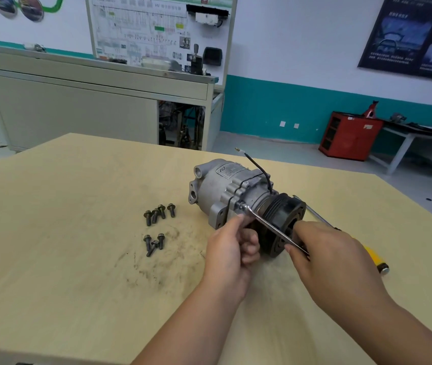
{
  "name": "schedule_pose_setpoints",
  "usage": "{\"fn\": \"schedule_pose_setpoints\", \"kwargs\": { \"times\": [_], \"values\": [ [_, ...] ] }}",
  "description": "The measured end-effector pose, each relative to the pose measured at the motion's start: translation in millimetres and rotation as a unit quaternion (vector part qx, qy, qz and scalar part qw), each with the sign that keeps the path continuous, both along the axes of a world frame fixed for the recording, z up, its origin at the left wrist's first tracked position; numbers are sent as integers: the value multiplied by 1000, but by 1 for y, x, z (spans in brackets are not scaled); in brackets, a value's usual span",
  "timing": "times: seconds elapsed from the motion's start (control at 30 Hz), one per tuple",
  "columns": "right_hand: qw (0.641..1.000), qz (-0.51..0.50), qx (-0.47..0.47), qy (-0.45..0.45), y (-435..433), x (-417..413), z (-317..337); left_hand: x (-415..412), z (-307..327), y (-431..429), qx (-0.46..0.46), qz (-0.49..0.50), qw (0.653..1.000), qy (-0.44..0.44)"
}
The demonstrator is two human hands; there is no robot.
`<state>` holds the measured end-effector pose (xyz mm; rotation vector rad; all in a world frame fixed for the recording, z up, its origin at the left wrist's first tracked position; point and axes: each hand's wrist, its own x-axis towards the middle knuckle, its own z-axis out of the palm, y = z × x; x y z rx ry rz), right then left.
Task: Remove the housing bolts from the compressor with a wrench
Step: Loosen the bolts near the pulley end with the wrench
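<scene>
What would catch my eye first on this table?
The grey compressor lies right of the middle of the table; the left hand and right hand hold a slim wrench on a bolt in its housing. Left of it, loose bolts lie in two small clusters.

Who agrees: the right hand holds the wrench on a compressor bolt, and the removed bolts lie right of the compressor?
One slip: the head view shows the removed bolts lying left of the compressor, not right. The right hand does hold the wrench on it.
</scene>
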<state>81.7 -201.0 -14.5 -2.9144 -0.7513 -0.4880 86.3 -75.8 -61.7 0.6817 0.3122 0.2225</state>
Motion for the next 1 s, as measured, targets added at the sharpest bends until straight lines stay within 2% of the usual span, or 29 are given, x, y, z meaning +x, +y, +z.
{"fn": "schedule_pose_setpoints", "kwargs": {
  "times": [0.1,0.2,0.37,0.53,0.63,0.77,0.83,1.0],
  "values": [
    [1000,17,-5,17,-2,6,-3,1,2,2,-92,-16,996,-12],
    [1000,12,-19,9,-6,10,-4,1,2,4,-120,-20,993,-10],
    [1000,-16,-15,8,-5,15,0,1,-1,5,-28,39,998,31],
    [998,-24,-45,30,-6,18,7,-1,0,4,32,50,998,34],
    [996,-40,-81,-4,-7,19,11,-2,0,5,48,43,997,36],
    [993,-38,-100,-48,-5,20,19,-1,-1,7,130,79,987,58],
    [994,-30,-97,-52,-3,21,18,-1,-1,10,137,109,983,50],
    [998,-1,-40,-55,-1,19,13,-2,-1,11,132,112,984,31]
  ]
}}
